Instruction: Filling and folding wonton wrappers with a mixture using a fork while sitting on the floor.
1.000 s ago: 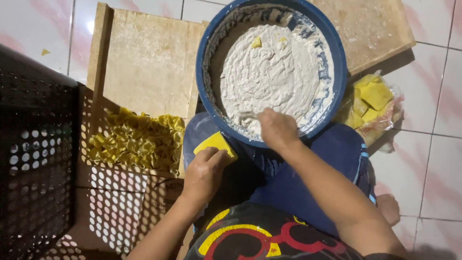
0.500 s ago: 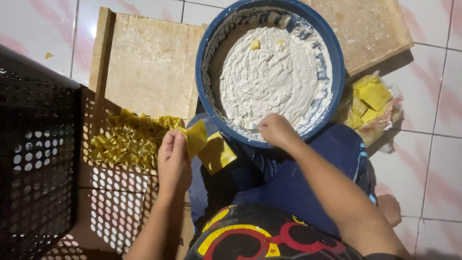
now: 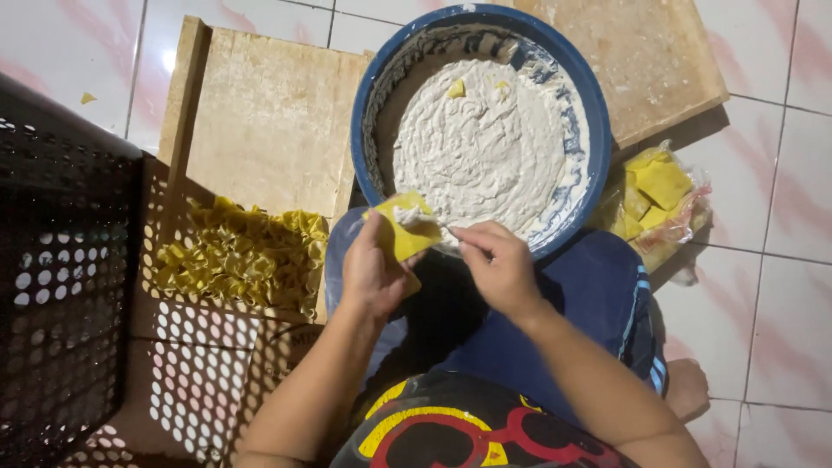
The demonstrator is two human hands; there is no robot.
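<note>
At the far left stands a black perforated crate [image 3: 52, 286], its pierced wall throwing dotted light onto the floor. Just right of it a heap of folded yellow dumplings [image 3: 238, 256] lies on the near end of a pale wooden board [image 3: 269, 130]. Next comes the left hand [image 3: 374, 273], fingers curled up around a square yellow wrapper [image 3: 406, 227] and gripping it from below. The wrapper sits tilted like a diamond, one corner pointing up toward the bowl's rim, its diagonal running from the palm toward the bowl; a dab of white filling lies on it. The right hand [image 3: 498, 264] is beside it, fingers pinched together at the wrapper's right edge; whether they hold a small tool I cannot tell. Above both hands sits a round blue bowl [image 3: 598, 130] of white paste. Further right, a clear bag of yellow wrappers [image 3: 659, 195] rests on the tiled floor beside a second wooden board [image 3: 641, 61].
</note>
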